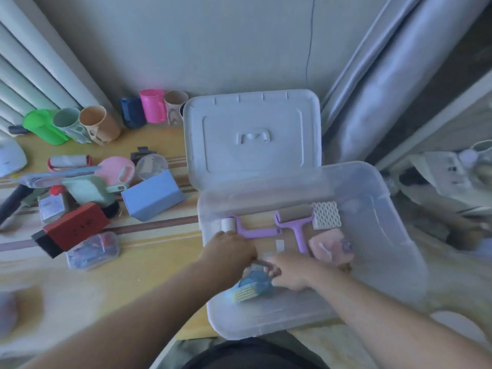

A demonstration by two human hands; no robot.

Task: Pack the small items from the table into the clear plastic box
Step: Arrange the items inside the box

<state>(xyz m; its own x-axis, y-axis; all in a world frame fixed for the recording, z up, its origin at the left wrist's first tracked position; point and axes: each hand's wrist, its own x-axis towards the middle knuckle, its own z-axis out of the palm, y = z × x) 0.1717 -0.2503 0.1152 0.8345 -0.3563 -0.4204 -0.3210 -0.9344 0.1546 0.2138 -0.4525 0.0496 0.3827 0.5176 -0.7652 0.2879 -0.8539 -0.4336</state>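
The clear plastic box (394, 235) stands open at the table's right, with its white lid (253, 134) leaning behind it. Inside lie two purple lint rollers (255, 231), a white textured block (326, 215) and a pink item (330, 249). Both my hands reach into the box near its front left. My left hand (230, 250) and my right hand (290, 271) meet at a blue brush with pale bristles (251, 288); both look curled on it, but blur hides the exact grip.
Left of the box the table holds a blue box (153, 195), a red and black box (72, 230), a clear packet (93, 251), a green case (87, 189), a pink round item (114, 170) and several cups (98, 125) along the wall. Curtains hang behind.
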